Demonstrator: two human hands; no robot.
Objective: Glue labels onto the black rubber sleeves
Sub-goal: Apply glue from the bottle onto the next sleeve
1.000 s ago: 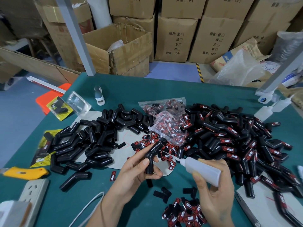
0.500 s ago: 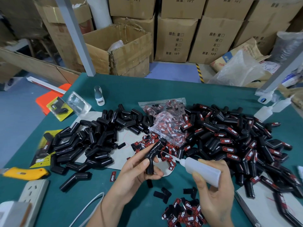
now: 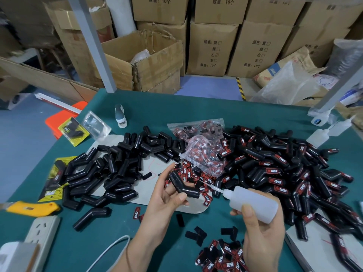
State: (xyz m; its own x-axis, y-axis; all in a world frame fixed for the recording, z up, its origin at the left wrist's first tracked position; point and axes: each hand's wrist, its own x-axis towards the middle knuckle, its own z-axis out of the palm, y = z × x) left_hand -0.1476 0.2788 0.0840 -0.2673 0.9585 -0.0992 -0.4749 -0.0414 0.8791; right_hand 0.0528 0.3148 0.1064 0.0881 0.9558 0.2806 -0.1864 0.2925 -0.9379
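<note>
My left hand (image 3: 165,201) holds a bent black rubber sleeve (image 3: 182,184) above the green table (image 3: 172,108), fingers curled round it. My right hand (image 3: 261,232) grips a translucent glue bottle (image 3: 253,203) whose thin nozzle points left toward the sleeve and stops just short of it. A heap of plain black sleeves (image 3: 110,169) lies to the left. A larger heap of sleeves with red and black labels (image 3: 290,173) fills the right. Loose labels (image 3: 222,258) lie near my right wrist, and a clear bag of labels (image 3: 202,150) sits in the middle.
A yellow utility knife (image 3: 31,208) and a white power strip (image 3: 42,230) lie at the near left. A small bottle (image 3: 120,115) and blister packs (image 3: 84,128) sit at the far left; more squeeze bottles (image 3: 322,134) at the far right. Cardboard boxes (image 3: 149,61) stand behind the table.
My left hand has turned the sleeve so its bend points down and one leg lies level. The glue bottle's nozzle has drawn slightly back from the sleeve.
</note>
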